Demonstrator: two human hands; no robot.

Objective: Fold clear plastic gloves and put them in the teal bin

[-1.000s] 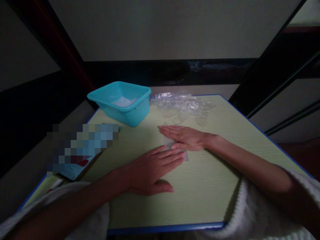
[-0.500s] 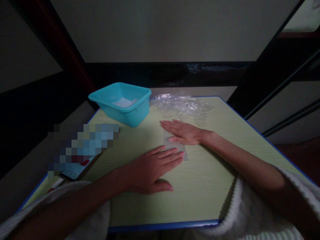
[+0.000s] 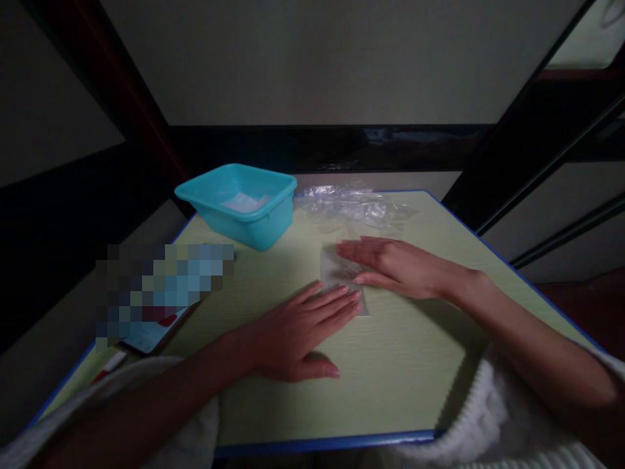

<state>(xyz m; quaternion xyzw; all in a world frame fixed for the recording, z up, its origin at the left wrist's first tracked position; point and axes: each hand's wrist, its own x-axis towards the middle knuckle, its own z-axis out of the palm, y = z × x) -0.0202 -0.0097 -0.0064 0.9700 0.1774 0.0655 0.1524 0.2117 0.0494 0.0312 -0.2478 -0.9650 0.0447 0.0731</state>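
The left hand [image 3: 297, 329] stayed flat, fingers together, tips pinning the near edge of the clear bag [image 3: 342, 277] on the table [image 3: 390, 365]. The right hand [image 3: 395, 267] had slid rightward off the bag's middle, fingers straight and together, baring more plastic

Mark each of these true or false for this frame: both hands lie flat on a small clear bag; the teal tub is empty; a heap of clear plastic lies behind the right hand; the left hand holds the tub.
1. Both hands press flat on the small clear bag. True: left hand on its near edge, right hand on its far side.
2. The teal tub is empty. False: something pale lies inside.
3. A heap of clear plastic lies beyond the right hand. True.
4. The left hand holds the tub. False: it lies on the table, apart from the tub.
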